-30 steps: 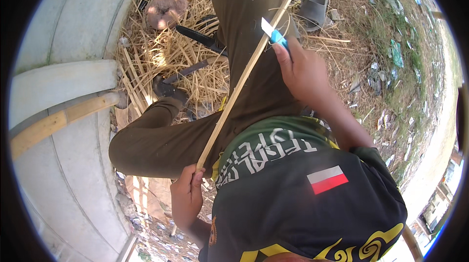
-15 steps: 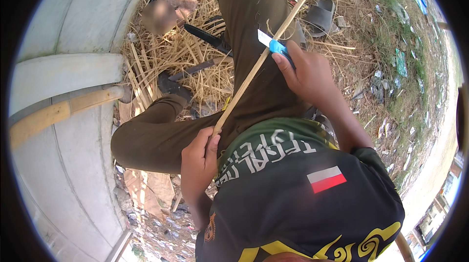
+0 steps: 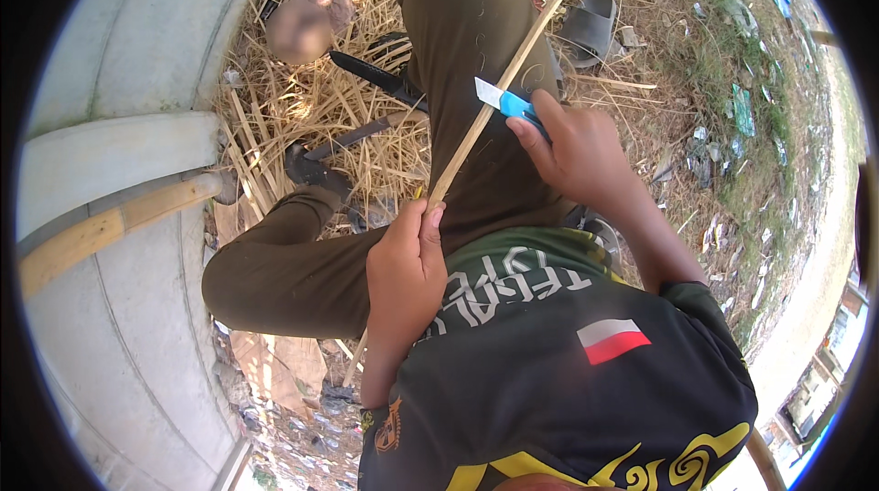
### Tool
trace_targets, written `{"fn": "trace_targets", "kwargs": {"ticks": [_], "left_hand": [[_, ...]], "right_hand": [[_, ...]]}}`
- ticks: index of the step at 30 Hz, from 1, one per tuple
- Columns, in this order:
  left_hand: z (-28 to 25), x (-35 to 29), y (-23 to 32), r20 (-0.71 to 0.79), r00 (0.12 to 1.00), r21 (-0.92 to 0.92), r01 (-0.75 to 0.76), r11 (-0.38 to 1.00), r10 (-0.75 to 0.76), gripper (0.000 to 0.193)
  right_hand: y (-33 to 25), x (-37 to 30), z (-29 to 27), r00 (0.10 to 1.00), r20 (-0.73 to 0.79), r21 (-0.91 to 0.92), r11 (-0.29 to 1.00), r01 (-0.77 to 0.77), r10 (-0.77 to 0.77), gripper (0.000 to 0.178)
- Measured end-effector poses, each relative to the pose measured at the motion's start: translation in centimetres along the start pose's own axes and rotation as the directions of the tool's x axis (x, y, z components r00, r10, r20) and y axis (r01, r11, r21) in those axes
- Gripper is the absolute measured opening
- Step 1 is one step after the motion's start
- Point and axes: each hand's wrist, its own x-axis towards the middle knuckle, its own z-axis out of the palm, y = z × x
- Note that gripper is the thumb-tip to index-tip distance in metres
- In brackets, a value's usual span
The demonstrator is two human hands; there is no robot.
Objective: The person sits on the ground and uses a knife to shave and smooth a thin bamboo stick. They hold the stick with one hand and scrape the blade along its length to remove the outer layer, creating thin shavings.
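A long, thin bamboo strip [image 3: 522,53] slants across my raised right leg. My left hand [image 3: 407,258] is closed round its lower part, with the thumb pressed along it. In my right hand [image 3: 575,151] is a blue utility knife [image 3: 515,107], gripped near its front. Its wide pale blade [image 3: 488,92] is out and lies against the strip, crossing it over the thigh. A thin curled shaving hangs beside the strip near the knee. The fingers of my right hand partly hide the knife's handle.
Bamboo shavings [image 3: 375,161] cover the ground ahead. Among them lie a black blade [image 3: 366,72], a wooden-handled knife [image 3: 366,132] and a rounded stone-like lump [image 3: 320,15]. A grey sandal [image 3: 589,29] is beyond my leg. A pale wall [image 3: 119,152] with a bamboo pole [image 3: 119,226] stands left.
My left hand has moved forward and to the right along with the strip. My right hand with the knife has shifted slightly back and now sits lower on the strip.
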Motion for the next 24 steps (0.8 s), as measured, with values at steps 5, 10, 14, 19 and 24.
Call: {"fn": "trace_targets", "kwargs": {"ticks": [5,10,14,19,24], "left_hand": [[-0.7,-0.8,0.4,-0.009,0.998,-0.023,0.055,0.998,-0.056,0.024],[-2.1,-2.0,-0.6,-0.017,0.996,-0.003,0.084,0.996,-0.085,0.021],[-3.0,-3.4,-0.4,-0.023,0.989,0.037,0.147,0.988,-0.146,0.02],[-4.3,-5.8,-0.4,-0.055,0.985,0.083,0.168,0.982,-0.164,0.02],[-6.9,-8.8,-0.8,-0.028,0.982,0.165,0.188,0.968,-0.186,0.019]], "right_hand": [[-0.4,0.3,0.4,0.999,-0.032,-0.036,0.999,0.011,-0.012,0.043],[-0.5,0.5,0.4,1.0,-0.024,-0.022,1.0,-0.016,0.015,0.041],[-0.5,0.3,0.5,0.999,-0.035,-0.014,0.999,-0.032,0.031,0.042],[-0.4,0.1,0.9,0.998,-0.064,-0.034,0.999,-0.01,0.007,0.045],[-0.2,0.0,1.1,0.995,-0.094,0.01,1.0,-0.027,0.028,0.044]]}}
